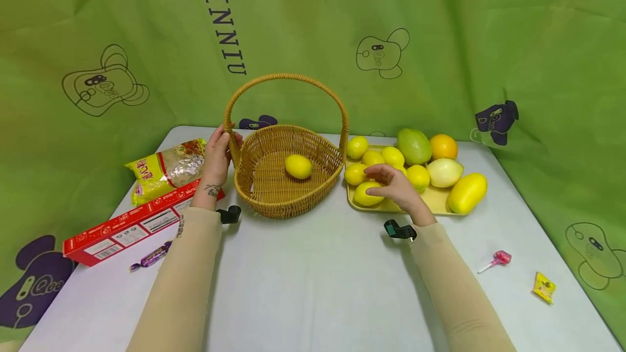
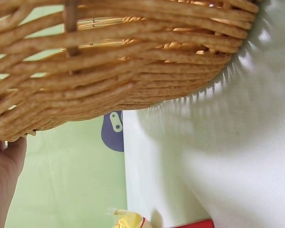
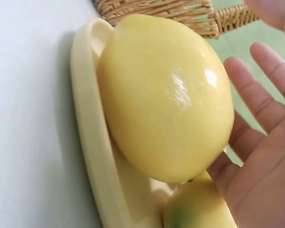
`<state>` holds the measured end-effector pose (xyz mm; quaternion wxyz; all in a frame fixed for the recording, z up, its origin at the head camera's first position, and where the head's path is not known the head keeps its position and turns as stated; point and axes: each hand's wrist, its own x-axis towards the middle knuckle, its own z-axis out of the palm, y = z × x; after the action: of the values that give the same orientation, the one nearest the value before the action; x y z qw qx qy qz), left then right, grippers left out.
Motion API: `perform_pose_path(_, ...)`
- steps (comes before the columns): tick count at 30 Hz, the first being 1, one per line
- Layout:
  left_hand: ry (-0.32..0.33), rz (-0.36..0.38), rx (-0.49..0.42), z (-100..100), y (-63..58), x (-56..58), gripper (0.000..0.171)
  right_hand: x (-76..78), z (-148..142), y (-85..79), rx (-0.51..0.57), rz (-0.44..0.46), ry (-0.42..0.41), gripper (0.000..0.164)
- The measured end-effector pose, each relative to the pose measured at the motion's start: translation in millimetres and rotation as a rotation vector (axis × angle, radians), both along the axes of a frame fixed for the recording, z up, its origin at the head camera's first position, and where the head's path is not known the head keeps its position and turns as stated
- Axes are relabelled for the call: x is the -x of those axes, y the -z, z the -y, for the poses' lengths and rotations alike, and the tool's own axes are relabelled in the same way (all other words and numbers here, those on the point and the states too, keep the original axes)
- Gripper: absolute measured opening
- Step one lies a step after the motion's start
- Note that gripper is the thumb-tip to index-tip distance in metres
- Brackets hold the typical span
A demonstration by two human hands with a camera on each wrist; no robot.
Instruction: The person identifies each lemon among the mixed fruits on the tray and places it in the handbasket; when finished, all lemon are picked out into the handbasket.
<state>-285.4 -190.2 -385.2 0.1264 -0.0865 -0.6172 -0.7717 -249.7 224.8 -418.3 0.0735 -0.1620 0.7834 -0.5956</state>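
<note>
A wicker basket [image 1: 281, 208] with a tall arched handle stands mid-table, a single lemon [image 1: 299, 167] inside it. My left hand [image 1: 217, 159] grips its left side at the foot of the handle; in the left wrist view the fingertips meet the weave. My right hand [image 1: 400, 189] hovers over the yellow tray [image 1: 435, 208], thumb and fingers spread around the near-left lemon [image 1: 364, 195]. In the right wrist view that lemon [image 3: 166, 99] leans over the tray's rim, fingers beside it and slightly bent. Several more lemons lie close behind the hand.
The tray also bears a green mango [image 1: 413, 146], an orange [image 1: 443, 147], a pale yellow fruit [image 1: 445, 173] and a long yellow fruit [image 1: 468, 193]. Left are a snack bag [image 1: 168, 170], a red box [image 1: 132, 224] and a purple candy [image 1: 151, 256]. A lollipop [image 1: 501, 258] and yellow packet [image 1: 544, 288] lie right.
</note>
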Motion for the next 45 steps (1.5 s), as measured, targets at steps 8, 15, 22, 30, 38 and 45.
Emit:
perform_pose_path(8,0.008,-0.01,-0.023,-0.1,0.2,0.1,0.029,-4.1,4.5,2.9,-0.127,0.018,0.027,0.052)
perform_pose_path(15,0.0,0.004,-0.029,0.5,0.2,-0.1,0.028,-8.0,4.6,12.8,-0.226,0.041,0.062,0.054)
perform_pose_path(22,0.005,-0.004,-0.011,0.2,-0.5,-0.5,0.025,-11.1,6.8,17.6,-0.262,0.036,0.056,0.06)
perform_pose_path(30,0.007,0.008,-0.011,-0.4,-1.7,-1.0,0.025,-20.2,10.8,5.2,-0.202,0.052,0.084,0.056)
perform_pose_path(38,-0.006,0.02,0.005,1.3,-1.1,0.8,0.028,-17.1,18.7,-0.9,0.097,0.069,0.1,0.057)
perform_pose_path(45,-0.008,0.023,0.003,0.7,-1.4,0.5,0.028,-21.4,62.0,-34.0,0.29,0.045,-0.005,0.055)
